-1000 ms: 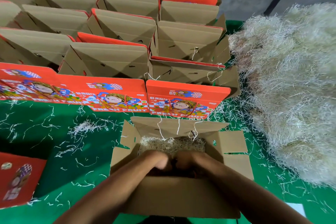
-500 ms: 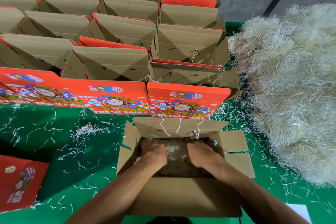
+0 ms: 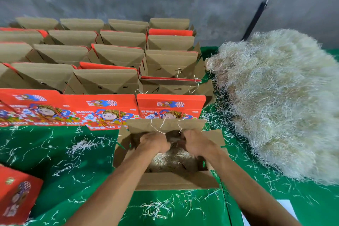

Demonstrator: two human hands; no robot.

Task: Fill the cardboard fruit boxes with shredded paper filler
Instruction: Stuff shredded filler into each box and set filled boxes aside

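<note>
Open brown cardboard fruit box (image 3: 176, 180) sits upright on the green surface, flaps spread, a layer of pale shredded paper filler (image 3: 169, 159) on its floor just below and nearer than the fingers (image 3: 146, 136). Large loose heap of the same pale shredded paper (image 3: 278, 104) lies well right of the fingers; rows of open red-and-brown boxes (image 3: 113, 71) stand beyond them.

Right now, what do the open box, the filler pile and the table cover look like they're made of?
Open box: plain brown cardboard, matte; sharp fold lines on its flaps.
Filler pile: thin pale strands, probably shredded paper; tangled and fluffy, with loose strips scattered about.
Table cover: smooth green sheet, faintly shiny; fabric or plastic, can't tell which.
</note>
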